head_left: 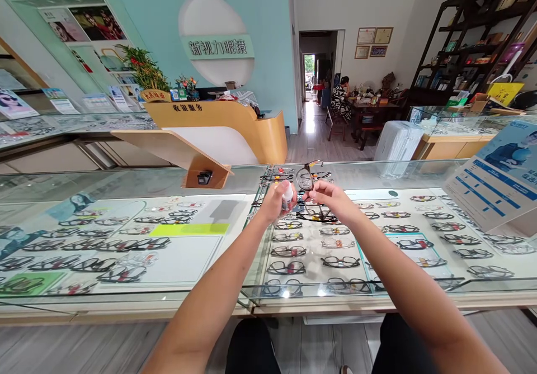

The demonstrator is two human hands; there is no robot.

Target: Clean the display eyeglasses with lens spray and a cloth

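The left hand [280, 200] was closed around a small white bottle [287, 194], thumb near its top, while the right hand [329, 199], just beside it and apart from it, pinched a dark-rimmed pair of glasses [305, 178] between thumb and fingers, held tilted above the glass counter [247, 251]. Under and around the 2 hands, rows of eyeglass frames [289, 251] lay in the counter, a mirror on a wooden stand [205, 178] stood on it to the left, and a blue-and-white display card [499, 178] leaned at the right.
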